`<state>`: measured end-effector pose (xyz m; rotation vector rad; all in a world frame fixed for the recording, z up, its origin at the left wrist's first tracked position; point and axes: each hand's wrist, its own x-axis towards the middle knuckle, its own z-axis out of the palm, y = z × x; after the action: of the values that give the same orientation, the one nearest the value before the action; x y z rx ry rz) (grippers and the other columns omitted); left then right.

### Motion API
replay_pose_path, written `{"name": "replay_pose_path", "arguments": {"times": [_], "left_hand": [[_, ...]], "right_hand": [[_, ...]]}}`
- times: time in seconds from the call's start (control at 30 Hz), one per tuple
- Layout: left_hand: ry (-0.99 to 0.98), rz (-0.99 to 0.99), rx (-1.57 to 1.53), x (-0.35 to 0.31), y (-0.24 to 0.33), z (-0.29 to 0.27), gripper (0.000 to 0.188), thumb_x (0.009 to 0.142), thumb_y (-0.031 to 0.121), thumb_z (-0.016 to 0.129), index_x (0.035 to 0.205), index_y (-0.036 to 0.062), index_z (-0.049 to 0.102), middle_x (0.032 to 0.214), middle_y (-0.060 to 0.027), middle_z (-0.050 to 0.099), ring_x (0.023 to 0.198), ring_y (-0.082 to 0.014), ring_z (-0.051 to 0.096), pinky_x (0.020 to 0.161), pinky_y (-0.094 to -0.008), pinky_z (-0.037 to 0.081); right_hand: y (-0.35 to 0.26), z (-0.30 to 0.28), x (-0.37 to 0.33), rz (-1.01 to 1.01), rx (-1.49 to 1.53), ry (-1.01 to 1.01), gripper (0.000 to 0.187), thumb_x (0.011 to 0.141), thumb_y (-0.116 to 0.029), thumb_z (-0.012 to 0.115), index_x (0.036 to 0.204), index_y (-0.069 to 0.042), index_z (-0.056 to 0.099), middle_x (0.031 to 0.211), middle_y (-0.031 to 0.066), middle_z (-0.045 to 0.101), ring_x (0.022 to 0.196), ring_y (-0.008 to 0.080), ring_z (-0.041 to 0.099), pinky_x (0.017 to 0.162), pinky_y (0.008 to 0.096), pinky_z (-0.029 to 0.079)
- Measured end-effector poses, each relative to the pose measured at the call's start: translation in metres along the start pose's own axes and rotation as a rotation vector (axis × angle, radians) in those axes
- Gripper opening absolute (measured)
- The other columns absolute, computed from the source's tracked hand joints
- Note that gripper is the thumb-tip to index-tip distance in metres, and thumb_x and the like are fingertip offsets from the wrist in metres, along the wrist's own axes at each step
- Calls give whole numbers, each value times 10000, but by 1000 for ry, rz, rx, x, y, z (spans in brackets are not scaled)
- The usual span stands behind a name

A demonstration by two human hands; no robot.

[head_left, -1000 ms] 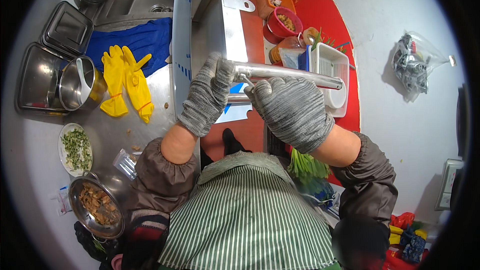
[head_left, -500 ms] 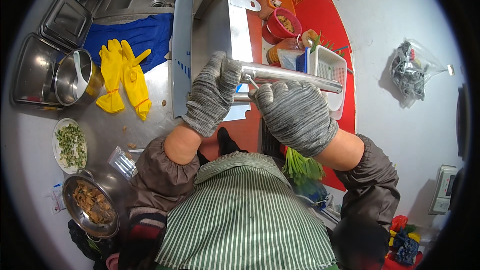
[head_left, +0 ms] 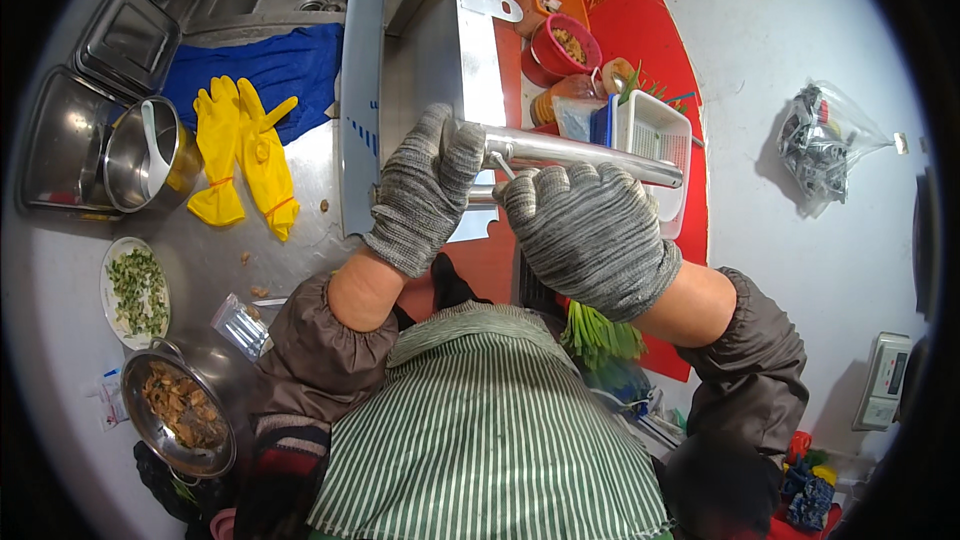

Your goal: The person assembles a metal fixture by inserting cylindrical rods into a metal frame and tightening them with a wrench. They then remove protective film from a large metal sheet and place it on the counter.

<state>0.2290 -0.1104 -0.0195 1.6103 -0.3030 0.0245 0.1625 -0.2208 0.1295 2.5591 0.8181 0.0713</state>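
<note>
Both my hands wear grey knitted gloves. My left hand (head_left: 425, 190) is wrapped round the left end of a shiny metal tube (head_left: 590, 156), beside a stainless steel panel (head_left: 482, 70) with a tab. Just below the tube my right hand (head_left: 590, 235) is closed on a thin silver hex key (head_left: 503, 167). Its tip reaches a bolt at the tube's left end; most of the tool is hidden in the glove. A second tube (head_left: 480, 196) runs underneath, partly covered by my hands.
Yellow rubber gloves (head_left: 265, 155) and a blue cloth (head_left: 310, 65) lie on the steel counter at left, near a pot (head_left: 120, 160) and a plate of chopped greens (head_left: 108, 280). To the right, a white basket (head_left: 655, 130) and a pink bowl (head_left: 545, 45) stand on a red board (head_left: 640, 25).
My right hand has shifted very slightly left and down, still on the hex key. The left hand keeps its hold on the tube.
</note>
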Motion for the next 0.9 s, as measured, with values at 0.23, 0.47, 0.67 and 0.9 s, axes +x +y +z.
{"name": "replay_pose_path", "arguments": {"times": [0.23, 0.47, 0.67, 0.9], "left_hand": [[-5, 10, 29, 1, -2, 0, 655, 890, 542, 495, 1140, -63, 518, 940, -265, 610, 873, -383, 623, 784, -404, 501], [-2, -8, 44, 1, 1, -1, 673, 881, 545, 512, 1140, -77, 520, 939, -260, 617, 865, -368, 633, 779, -395, 507], [-1, -11, -3, 2, 1, 1, 659, 885, 528, 519, 1126, -85, 534, 910, -250, 624, 854, -354, 641, 767, -380, 513], [31, -3, 17, 1, 5, 4, 575, 901, 493, 513, 1042, -62, 563, 825, -218, 623, 747, -326, 639, 684, -377, 516]], "right_hand": [[-2, -6, 2, 33, 92, -94, 163, 741, -164, 565, 763, -10, 612, 640, 86, 587, 589, 207, 616, 509, 351, 484], [1, -2, 1, -144, -57, -97, 217, 781, -218, 564, 804, -6, 602, 672, 99, 570, 596, 216, 568, 512, 365, 452], [10, -8, 7, -68, 56, -280, 196, 790, -188, 579, 833, 2, 600, 640, 102, 563, 583, 227, 590, 475, 366, 462], [10, -9, 17, 122, 271, -330, 170, 827, -112, 586, 981, -51, 626, 755, 101, 644, 656, 249, 644, 529, 363, 517]]}}
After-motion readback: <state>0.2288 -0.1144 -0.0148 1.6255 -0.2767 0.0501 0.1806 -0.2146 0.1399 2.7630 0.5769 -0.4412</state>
